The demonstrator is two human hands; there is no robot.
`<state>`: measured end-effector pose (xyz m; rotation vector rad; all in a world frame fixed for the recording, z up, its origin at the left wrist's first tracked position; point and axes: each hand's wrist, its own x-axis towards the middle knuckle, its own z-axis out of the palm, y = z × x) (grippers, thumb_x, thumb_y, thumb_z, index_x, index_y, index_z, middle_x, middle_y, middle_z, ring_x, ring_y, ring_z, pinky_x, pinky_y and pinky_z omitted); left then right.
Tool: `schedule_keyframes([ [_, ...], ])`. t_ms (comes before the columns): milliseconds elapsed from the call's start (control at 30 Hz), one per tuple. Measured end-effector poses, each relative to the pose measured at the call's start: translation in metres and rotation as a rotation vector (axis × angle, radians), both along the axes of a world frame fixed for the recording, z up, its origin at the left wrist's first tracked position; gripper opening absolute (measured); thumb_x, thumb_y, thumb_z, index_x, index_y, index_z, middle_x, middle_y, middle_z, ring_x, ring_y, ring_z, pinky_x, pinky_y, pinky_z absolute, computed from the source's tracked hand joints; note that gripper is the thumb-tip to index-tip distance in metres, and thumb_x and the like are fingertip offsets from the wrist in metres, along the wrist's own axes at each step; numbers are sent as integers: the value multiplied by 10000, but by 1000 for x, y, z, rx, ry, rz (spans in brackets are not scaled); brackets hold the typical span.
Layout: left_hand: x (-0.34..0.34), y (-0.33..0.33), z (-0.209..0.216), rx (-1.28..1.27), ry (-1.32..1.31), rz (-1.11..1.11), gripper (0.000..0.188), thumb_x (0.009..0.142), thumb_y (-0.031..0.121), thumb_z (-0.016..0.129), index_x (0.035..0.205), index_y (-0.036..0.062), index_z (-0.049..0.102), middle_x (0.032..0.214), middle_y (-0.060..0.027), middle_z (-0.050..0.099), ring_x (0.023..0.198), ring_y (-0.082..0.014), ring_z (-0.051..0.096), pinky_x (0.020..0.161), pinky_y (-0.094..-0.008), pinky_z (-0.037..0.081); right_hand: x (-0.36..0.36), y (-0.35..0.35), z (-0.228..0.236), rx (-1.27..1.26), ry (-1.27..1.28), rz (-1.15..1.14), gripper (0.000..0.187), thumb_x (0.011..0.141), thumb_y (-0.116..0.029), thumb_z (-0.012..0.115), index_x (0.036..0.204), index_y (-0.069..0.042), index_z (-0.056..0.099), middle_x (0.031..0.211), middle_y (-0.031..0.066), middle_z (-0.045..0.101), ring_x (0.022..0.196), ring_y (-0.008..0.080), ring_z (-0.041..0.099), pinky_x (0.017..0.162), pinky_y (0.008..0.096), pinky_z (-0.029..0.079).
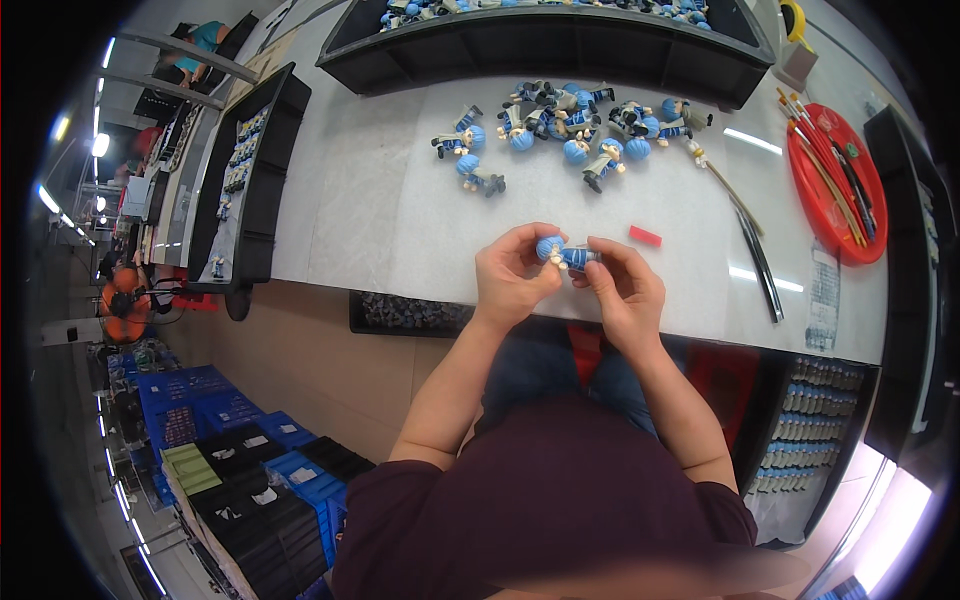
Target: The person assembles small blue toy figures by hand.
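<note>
Between my two hands, just above the near edge of the white table [350, 215], is a small figurine [577, 258] with a ribbed light-blue head and a blue and grey body. My left hand [512, 280] pinches it at the head end. The fingers of my right hand [630, 295] close on its body end. Beyond my hands lies a loose pile of similar figurines [575, 120], some on their sides. A small red block [645, 236] rests on the table just past my right hand.
A black bin [550, 50] full of figurines stands at the back. On the right are a red oval tray [868, 180] of brushes and a long thin tool [757, 262]. A black tray [280, 150] sits at the left; rows of figurines fill a crate [790, 500] at lower right.
</note>
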<state>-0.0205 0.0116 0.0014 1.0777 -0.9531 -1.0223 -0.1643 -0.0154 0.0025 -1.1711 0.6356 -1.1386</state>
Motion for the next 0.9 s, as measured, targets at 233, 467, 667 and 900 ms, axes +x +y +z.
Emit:
schedule_keyframes([
  [233, -1, 0, -1, 11, -2, 5, 308, 680, -77, 582, 985, -54, 545, 939, -82, 586, 850, -110, 551, 754, -237, 456, 0, 0, -1, 14, 21, -1, 233, 844, 2, 520, 1068, 66, 505, 897, 112, 593, 775, 125, 582, 689, 240, 500],
  [467, -1, 0, 0, 10, -37, 20, 303, 682, -66, 586, 982, -49, 548, 935, -82, 586, 848, -112, 553, 753, -235, 457, 1, 0, -2, 15, 36, -9, 230, 850, -1, 512, 1071, 60, 504, 885, 106, 597, 763, 119, 583, 679, 227, 487],
  [667, -1, 0, -1, 2, -50, 24, 303, 681, -64, 586, 982, -49, 549, 931, -81, 588, 844, -112, 556, 752, -234, 458, 1, 0, -2, 14, 35, -4, 232, 849, 1, 511, 1073, 59, 501, 884, 105, 597, 756, 118, 583, 683, 227, 485],
  [900, 0, 0, 0, 28, -8, -1, 300, 702, -63, 586, 999, -55, 547, 944, -84, 589, 857, -115, 557, 759, -241, 461, 1, -1, -1, 23, 17, -15, 237, 846, -5, 521, 1073, 59, 500, 883, 106, 598, 751, 121, 586, 673, 231, 493],
])
